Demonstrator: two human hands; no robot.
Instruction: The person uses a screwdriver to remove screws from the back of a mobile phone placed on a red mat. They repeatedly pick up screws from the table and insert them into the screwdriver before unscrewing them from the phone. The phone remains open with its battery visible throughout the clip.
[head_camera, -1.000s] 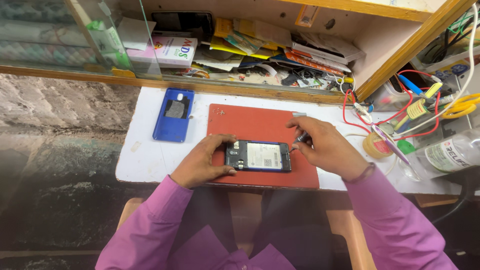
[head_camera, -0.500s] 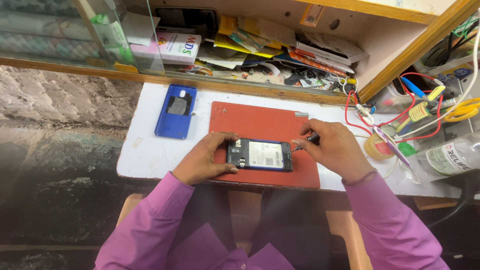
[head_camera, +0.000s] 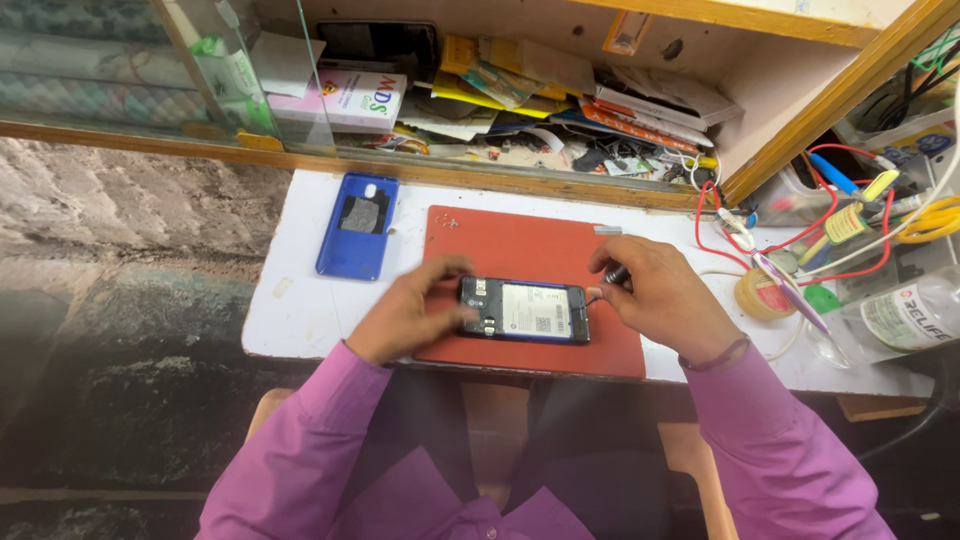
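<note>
Two hands worked at one opened phone, which lay back-up with its long axis running left to right on the red mat. The right hand had its fingers pinched closed on a small dark tool, probably a screwdriver, whose tip met the phone's right end. The left hand gripped the phone's left end, fingers curled over the near and far edges. Both hands sat equally close to the phone. The mat's far half lay bare, giving room beyond the phone. A blue back cover rested well apart on the white bench to the left. Red wires, a tape roll and a clear bottle crowded the right side.
</note>
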